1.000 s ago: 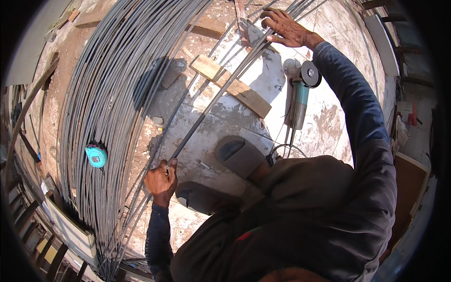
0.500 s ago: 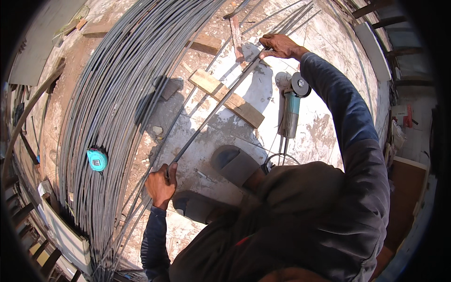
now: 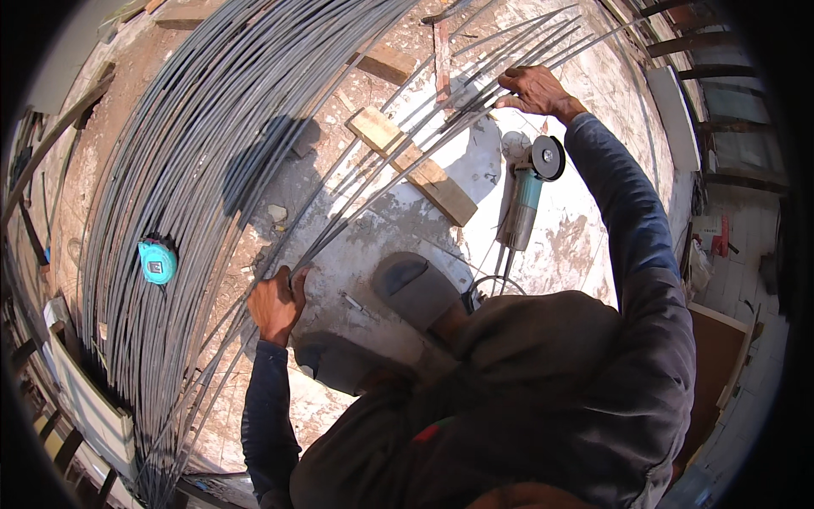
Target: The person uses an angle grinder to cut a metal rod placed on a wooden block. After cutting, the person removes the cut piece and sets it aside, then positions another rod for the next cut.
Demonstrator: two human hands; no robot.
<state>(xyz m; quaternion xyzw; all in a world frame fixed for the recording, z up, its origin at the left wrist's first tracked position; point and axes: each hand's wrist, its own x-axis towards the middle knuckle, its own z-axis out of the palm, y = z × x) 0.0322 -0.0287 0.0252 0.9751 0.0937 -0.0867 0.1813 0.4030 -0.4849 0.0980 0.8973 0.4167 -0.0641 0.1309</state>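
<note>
A few long grey steel rods (image 3: 366,204) run diagonally in front of me, crossing a short wooden board (image 3: 437,191). My left hand (image 3: 275,305) is closed on their lower part, beside the large bundle of rods (image 3: 174,195). My right hand (image 3: 538,89) has its fingers curled on the rods higher up, at top right. A teal angle grinder (image 3: 521,199) lies just below my right hand, its cord looping beside my sandalled foot (image 3: 407,284). A turquoise tape measure (image 3: 157,261) rests on the bundle at left.
Wood blocks (image 3: 386,66) and a reddish strip (image 3: 443,47) lie on the dirty white floor (image 3: 560,229). Timber and boards (image 3: 85,399) edge the left side. Dark bars (image 3: 695,42), a pale panel (image 3: 674,110) and a brown board (image 3: 716,373) line the right.
My left hand has shifted up and left with the rods, which are now fanned apart rather than bunched. My right hand went down, then slid right along them.
</note>
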